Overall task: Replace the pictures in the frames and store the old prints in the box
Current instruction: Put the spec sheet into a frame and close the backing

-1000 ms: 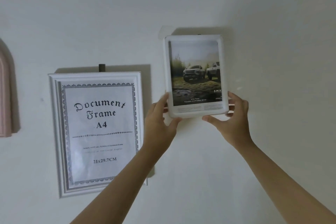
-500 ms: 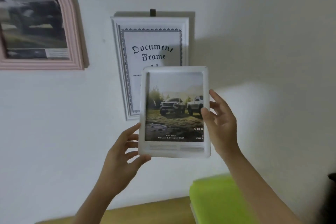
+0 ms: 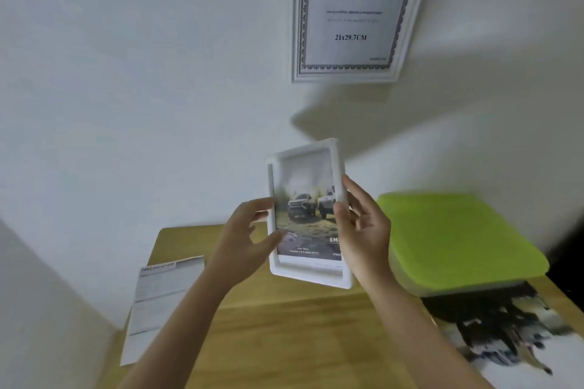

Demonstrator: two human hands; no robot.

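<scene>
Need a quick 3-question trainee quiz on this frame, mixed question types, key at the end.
1. True or false: the small white frame hangs on the wall.
2. Which hands hold it? A) left only B) right only C) both
3. Fill in: the box beside the wall has a ____ lid.

Key: 1. False; the left hand and right hand hold it over the wooden table. 2. C. 3. Green.

The scene is being viewed from one head-worn camera, angled forward and down, close above the surface (image 3: 284, 325) and facing the wall (image 3: 126, 104).
</scene>
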